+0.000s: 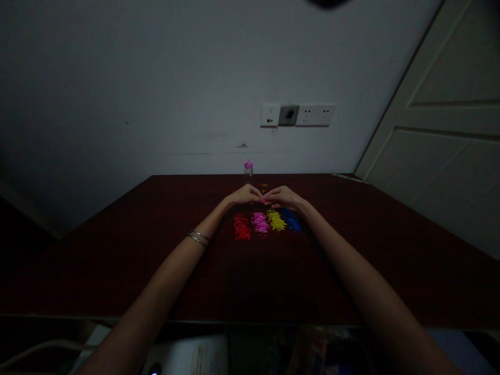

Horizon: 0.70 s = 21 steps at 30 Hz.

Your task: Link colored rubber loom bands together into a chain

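Observation:
My left hand point(247, 195) and my right hand point(284, 196) meet above the far part of the table, fingertips pinched together. Between them is a small pink rubber band point(264, 200), mostly covered by the fingers. Just nearer than the hands lie piles of rubber bands in a row: red bands point(242, 227), pink bands point(260, 223), yellow bands point(276, 220) and blue bands point(291, 220), the last partly under my right hand. Beyond my fingers lies a thin yellow and red loop point(263, 185). A clear bottle with a pink cap point(249, 165) stands behind my left hand.
The dark red table point(242, 281) reaches the wall, which carries a row of sockets point(304, 115). At the right stands a pale panelled door point(441, 156). Below the front edge are a white box-like object point(195, 357), a cable point(50, 344) and dim clutter.

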Each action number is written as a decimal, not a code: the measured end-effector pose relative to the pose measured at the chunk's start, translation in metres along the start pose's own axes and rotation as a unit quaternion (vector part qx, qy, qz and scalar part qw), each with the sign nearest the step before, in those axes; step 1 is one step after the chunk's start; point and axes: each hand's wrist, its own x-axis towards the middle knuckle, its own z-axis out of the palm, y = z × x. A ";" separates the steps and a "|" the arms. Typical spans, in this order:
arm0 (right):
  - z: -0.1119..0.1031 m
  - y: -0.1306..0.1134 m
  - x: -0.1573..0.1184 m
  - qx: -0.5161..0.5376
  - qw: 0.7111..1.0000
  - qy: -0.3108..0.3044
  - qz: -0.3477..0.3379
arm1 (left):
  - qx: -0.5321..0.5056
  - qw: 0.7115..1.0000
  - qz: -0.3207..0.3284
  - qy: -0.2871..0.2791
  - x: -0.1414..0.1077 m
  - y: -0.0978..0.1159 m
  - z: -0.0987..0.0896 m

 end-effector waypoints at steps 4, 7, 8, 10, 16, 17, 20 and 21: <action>-0.002 0.000 -0.001 -0.005 1.000 0.004 0.006 | 0.011 1.000 -0.006 -0.013 -0.001 0.002 -0.002; -0.002 -0.002 -0.003 -0.007 1.000 0.008 0.010 | 0.024 0.999 -0.015 -0.021 -0.003 0.004 -0.005; -0.002 -0.004 -0.004 -0.007 1.000 0.007 0.010 | 0.028 0.999 -0.018 -0.025 -0.003 0.005 -0.006; -0.002 -0.005 -0.005 -0.006 1.000 0.002 0.005 | 0.035 0.998 -0.025 -0.042 -0.005 0.007 -0.012; -0.001 -0.005 -0.006 -0.042 0.999 -0.004 -0.021 | 0.051 0.986 -0.095 -0.128 -0.018 0.013 -0.041; 0.000 -0.004 -0.006 -0.068 0.997 -0.006 -0.028 | 0.052 0.982 -0.114 -0.143 -0.020 0.012 -0.046; 0.006 -0.004 -0.004 -0.164 0.984 -0.026 -0.061 | 0.037 0.966 -0.175 -0.189 -0.028 0.006 -0.055; 0.009 -0.004 -0.004 -0.190 0.978 -0.036 -0.073 | 0.029 0.959 -0.193 -0.204 -0.030 0.003 -0.057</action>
